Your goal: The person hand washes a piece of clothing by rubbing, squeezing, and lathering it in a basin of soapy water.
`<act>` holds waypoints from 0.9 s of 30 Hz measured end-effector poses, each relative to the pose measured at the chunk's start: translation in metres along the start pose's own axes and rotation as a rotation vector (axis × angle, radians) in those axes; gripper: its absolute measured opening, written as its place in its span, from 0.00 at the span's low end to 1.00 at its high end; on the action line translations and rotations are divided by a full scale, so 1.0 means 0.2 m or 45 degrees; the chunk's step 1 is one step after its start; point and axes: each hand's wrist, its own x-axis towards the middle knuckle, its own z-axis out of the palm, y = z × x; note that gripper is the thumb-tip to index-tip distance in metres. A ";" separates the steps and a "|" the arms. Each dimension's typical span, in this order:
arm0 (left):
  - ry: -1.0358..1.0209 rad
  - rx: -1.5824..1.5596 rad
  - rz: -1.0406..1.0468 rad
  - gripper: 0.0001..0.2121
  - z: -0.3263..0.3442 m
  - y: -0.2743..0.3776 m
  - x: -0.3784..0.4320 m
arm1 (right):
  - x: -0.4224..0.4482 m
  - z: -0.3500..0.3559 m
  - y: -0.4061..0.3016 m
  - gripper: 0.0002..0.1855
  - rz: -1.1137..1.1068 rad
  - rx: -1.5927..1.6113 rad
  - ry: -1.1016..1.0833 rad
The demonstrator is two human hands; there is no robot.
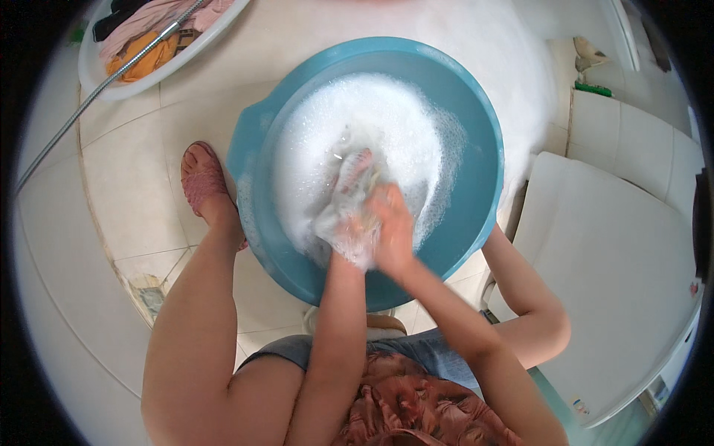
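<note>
A large blue plastic basin [468, 145] stands on the floor between my legs, with white suds [401, 111] over much of its inside. Near the basin's near side my right hand [393, 226], slightly blurred, has its fingers closed on a wet, foam-covered cloth [351, 175] with pinkish parts. My left hand [354, 231] is largely wrapped in the same cloth and foam, so its fingers are mostly hidden. The two hands are close together over the suds.
A white tub [220, 33] holding pink, orange and black clothes is at the upper left, crossed by a metal shower hose [103, 83]. A white appliance or lid [608, 279] stands at the right. A green brush [593, 89] lies on a tiled ledge. My foot wears a pink sandal [203, 189].
</note>
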 end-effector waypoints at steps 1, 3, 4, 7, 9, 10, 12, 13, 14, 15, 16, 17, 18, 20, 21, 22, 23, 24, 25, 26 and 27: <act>-0.002 0.003 -0.001 0.33 0.03 0.00 0.02 | 0.11 0.00 0.06 0.11 0.000 0.002 0.003; 0.738 0.662 -0.424 0.33 0.09 -0.08 0.13 | 0.31 -0.02 0.16 0.12 0.412 -0.161 0.317; 0.748 0.658 -0.394 0.30 0.13 -0.05 0.13 | 0.29 -0.02 0.11 0.12 0.410 -0.158 0.319; 0.761 0.723 -0.593 0.26 0.05 0.00 0.17 | 0.10 -0.03 -0.06 0.12 0.349 -0.003 0.106; 0.665 0.404 -0.276 0.21 -0.05 0.00 0.16 | 0.04 0.02 -0.20 0.13 0.248 0.050 -0.003; 0.696 0.570 -0.318 0.22 0.00 -0.03 0.14 | 0.07 0.02 -0.12 0.13 0.253 0.034 0.003; 0.911 0.926 -0.444 0.22 0.07 -0.03 0.15 | 0.22 0.03 0.17 0.12 0.768 0.175 0.189; 0.908 0.920 -0.435 0.22 0.10 -0.01 0.16 | 0.29 -0.01 0.24 0.12 0.738 -0.014 0.131; 0.762 1.234 -0.378 0.24 0.14 0.01 0.16 | 0.31 -0.03 0.31 0.12 0.478 -0.196 0.071; 0.610 1.542 -0.316 0.25 0.17 0.04 0.15 | 0.28 0.00 0.33 0.12 0.482 -0.190 0.058; 0.511 1.557 -0.194 0.23 0.24 0.07 0.15 | 0.27 0.00 0.37 0.13 0.450 -0.018 -0.026; 0.502 1.544 -0.196 0.23 0.27 0.07 0.16 | 0.25 0.01 0.42 0.14 0.417 0.149 -0.108; 0.431 1.687 -0.031 0.21 0.31 0.06 0.16 | 0.13 0.03 0.56 0.16 0.499 0.065 -0.309; 0.448 1.930 0.073 0.19 0.27 0.17 0.16 | 0.03 0.09 0.30 0.21 0.529 0.026 -0.608; 0.452 1.934 0.082 0.19 0.25 0.20 0.16 | 0.05 0.02 0.20 0.23 0.642 0.118 -0.913; 0.390 1.822 -0.108 0.19 0.23 0.21 0.17 | 0.06 -0.05 0.15 0.25 0.763 0.207 -1.216; 0.327 1.704 -0.294 0.18 0.20 0.20 0.17 | 0.03 -0.10 0.11 0.25 0.764 0.207 -1.215; 0.379 1.644 -0.364 0.17 0.16 0.18 0.17 | 0.00 -0.15 0.07 0.27 0.885 0.317 -1.222; 0.368 1.633 -0.375 0.17 0.10 0.10 0.17 | -0.01 -0.21 0.08 0.30 1.021 0.426 -1.228; 0.347 1.880 -0.360 0.17 0.03 0.03 0.16 | 0.02 -0.30 0.09 0.31 1.019 0.350 -1.375; 0.348 2.151 -0.320 0.17 -0.03 0.03 0.14 | 0.11 -0.36 0.05 0.33 0.980 0.292 -1.538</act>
